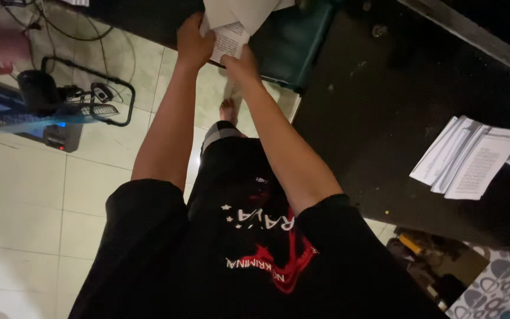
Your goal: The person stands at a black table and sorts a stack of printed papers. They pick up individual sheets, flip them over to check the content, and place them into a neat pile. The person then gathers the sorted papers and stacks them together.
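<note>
A sheaf of papers (231,26) is pinched from both sides by the left hand (193,41) and right hand (240,65), fingers closed, above the table (355,118) edge. Loose sheets could be let slip to the floor (25,201) if the grip is uneven.

The one camera is sitting on the person's head and looking straight down past the black shirt (255,260). It is seeing close arms, the tiled floor (25,207) left of the shirt, and the dark table (385,118) right of it.
</note>
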